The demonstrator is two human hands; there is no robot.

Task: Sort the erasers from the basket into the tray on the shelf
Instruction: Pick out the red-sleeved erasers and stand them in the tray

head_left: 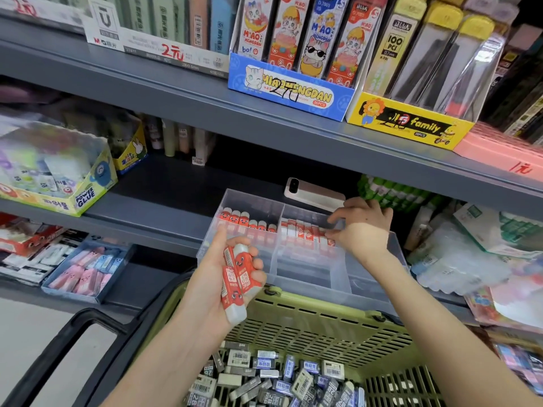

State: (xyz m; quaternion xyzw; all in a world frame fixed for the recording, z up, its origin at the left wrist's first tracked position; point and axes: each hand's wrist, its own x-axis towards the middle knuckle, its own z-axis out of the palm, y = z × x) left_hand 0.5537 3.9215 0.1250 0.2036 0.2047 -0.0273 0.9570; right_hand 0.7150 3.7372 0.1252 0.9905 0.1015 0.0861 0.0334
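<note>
Head view: the task is partway done. Two rows of red erasers (246, 224) stand at the back of the clear tray (311, 286) at frame centre, with room left in front. The green basket (323, 315) below still holds a heap of grey erasers (279, 377) marked "2B". The left hand (223, 277) grips several more red ones. The right hand (363, 230) curls over the middle row's end — pinching or not, I cannot tell. The blue box (293, 86) reads "MIAOMENGDAN" and the glue box (85, 198) "POWER GLUE".

Bare tray (311, 279) front beneath upper shelf (264, 124)

Red erasers (244, 223) stand in clear tray (311, 277); grey erasers (264, 374) litter green basket (317, 315).
</note>
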